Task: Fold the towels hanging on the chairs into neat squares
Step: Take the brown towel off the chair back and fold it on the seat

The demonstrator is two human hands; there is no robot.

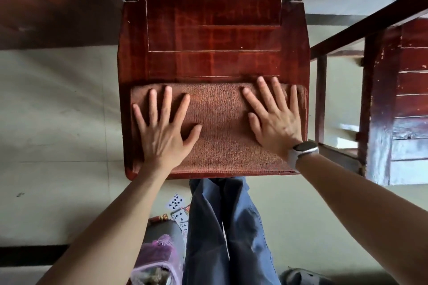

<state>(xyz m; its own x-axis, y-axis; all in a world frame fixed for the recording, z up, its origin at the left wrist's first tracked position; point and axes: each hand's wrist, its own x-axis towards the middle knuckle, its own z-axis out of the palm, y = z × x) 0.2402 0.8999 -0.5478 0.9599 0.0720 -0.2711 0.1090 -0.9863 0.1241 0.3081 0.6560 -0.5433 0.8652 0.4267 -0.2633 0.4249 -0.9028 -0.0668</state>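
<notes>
Towel (220,127): folded, flat under both hands, near edge flush with chair seat (213,37) front.
Left hand (165,127): spread, palm down.
Right hand (275,120): spread, at towel's right edge.
Room: bare seat beyond fingertips.

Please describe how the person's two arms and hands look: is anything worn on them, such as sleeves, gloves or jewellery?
Both forearms are bare, with no sleeves in view. The left hand wears no glove, ring or band. The right hand is also ungloved and ringless, but its wrist carries a smartwatch with a dark rounded-rectangular face and a pale grey strap.
</notes>
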